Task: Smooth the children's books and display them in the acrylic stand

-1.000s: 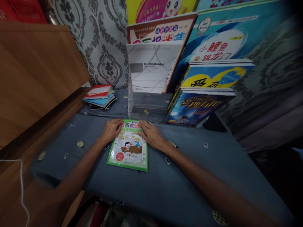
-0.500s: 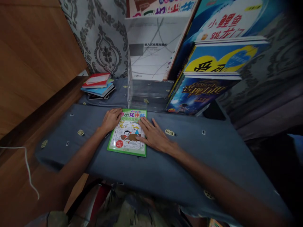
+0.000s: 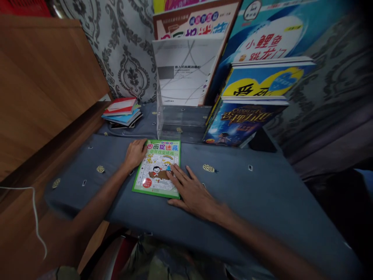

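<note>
A green-bordered picture book [image 3: 157,173] lies shut and flat on the cloth-covered table [image 3: 247,202], its cartoon cover facing up. My left hand [image 3: 135,154] rests at the book's upper left edge, fingers close together and stretched along it, holding nothing. Across the lower right part of the cover and its edge lies my right hand [image 3: 190,191], palm down with the fingers spread and the thumb near the bottom corner. The fingers hide a strip of the cover's right side.
Behind the book stands a clear acrylic holder [image 3: 180,134] with a grey-white booklet [image 3: 186,74] upright in it. To its right, a dark blue book [image 3: 239,122] stands before several others. A small pile of books [image 3: 122,112] sits back left. A white cable [image 3: 35,214] hangs at left.
My right hand has slid down the right side of the book, toward me. My left hand stays at the left edge. The view has tilted up slightly.
</note>
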Demonstrator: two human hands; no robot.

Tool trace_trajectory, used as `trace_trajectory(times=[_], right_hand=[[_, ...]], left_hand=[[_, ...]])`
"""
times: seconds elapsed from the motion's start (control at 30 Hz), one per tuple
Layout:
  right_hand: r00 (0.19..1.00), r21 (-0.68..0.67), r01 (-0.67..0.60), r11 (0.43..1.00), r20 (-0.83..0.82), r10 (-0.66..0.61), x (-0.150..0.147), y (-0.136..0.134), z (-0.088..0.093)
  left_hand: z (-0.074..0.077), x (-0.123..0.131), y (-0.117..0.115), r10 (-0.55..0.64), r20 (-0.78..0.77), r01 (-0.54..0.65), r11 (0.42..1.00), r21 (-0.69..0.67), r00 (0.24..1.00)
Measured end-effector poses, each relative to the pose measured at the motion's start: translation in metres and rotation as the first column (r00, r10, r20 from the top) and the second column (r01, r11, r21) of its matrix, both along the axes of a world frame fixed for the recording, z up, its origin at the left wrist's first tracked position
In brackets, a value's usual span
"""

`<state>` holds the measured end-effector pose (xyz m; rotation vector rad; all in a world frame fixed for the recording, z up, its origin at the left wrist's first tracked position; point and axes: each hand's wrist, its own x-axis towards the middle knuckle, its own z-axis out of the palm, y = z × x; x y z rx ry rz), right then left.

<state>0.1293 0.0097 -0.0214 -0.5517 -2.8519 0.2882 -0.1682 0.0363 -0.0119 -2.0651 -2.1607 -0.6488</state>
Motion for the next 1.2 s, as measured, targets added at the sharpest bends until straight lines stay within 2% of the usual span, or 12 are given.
trace_trajectory(times=[0.13, 0.2, 0.27, 0.37, 0.43, 0.5, 0.53, 0.57, 0.73, 0.87, 1.0, 1.2], right_hand=[[1.000, -0.017, 0.004, 1.000, 0.004, -0.004, 0.000, 0.000, 0.004], [1.000, -0.023, 0.003, 1.000, -0.008, -0.004, 0.000, 0.000, 0.005], [1.000, -0.030, 0.002, 1.000, -0.024, -0.003, 0.001, -0.001, 0.007], [1.000, -0.047, -0.001, 0.999, -0.026, 0.000, 0.002, -0.001, 0.008], [1.000, -0.062, -0.001, 0.998, -0.017, 0.000, 0.002, -0.001, 0.009], [1.000, -0.075, 0.000, 0.997, -0.022, -0.002, 0.003, -0.001, 0.009], [0.999, -0.078, 0.000, 0.997, -0.032, -0.002, 0.003, -0.001, 0.009], [0.999, -0.081, -0.003, 0.997, -0.040, -0.001, 0.003, 0.000, 0.009], [1.000, -0.092, -0.010, 0.996, -0.031, 0.007, 0.004, 0.000, 0.008], [0.998, -0.106, -0.012, 0.994, -0.062, 0.006, 0.005, 0.000, 0.008], [0.997, -0.147, -0.020, 0.989, -0.076, 0.008, 0.007, 0.001, 0.010], [0.967, -0.223, 0.054, 0.973, -0.230, -0.106, 0.009, 0.004, 0.012]], left_hand=[[-0.005, -0.003, 0.002, 0.001, 0.203, -0.014, 0.998, 0.064, 0.979], [-0.006, -0.003, 0.004, 0.007, 0.378, -0.035, 0.997, 0.067, 0.926], [-0.006, -0.004, 0.008, 0.015, 0.583, -0.055, 0.997, 0.051, 0.812], [-0.001, -0.006, 0.013, 0.033, 0.768, -0.068, 0.998, 0.014, 0.639], [0.004, -0.008, 0.014, 0.094, 0.883, -0.084, 0.995, -0.062, 0.460], [0.009, -0.008, 0.013, 0.173, 0.957, -0.075, 0.984, -0.159, 0.232], [0.011, -0.008, 0.011, 0.203, 0.967, -0.058, 0.979, -0.196, 0.156], [0.012, -0.006, 0.008, 0.222, 0.967, -0.037, 0.975, -0.219, 0.127], [0.021, 0.003, -0.015, 0.276, 0.955, 0.097, 0.953, -0.287, 0.113], [0.033, 0.008, -0.034, 0.295, 0.955, 0.236, 0.926, -0.294, 0.035], [0.046, 0.014, -0.044, 0.232, 0.973, 0.269, 0.938, -0.219, -0.014], [0.073, 0.023, -0.050, 0.124, 0.992, 0.283, 0.952, -0.120, 0.006]])
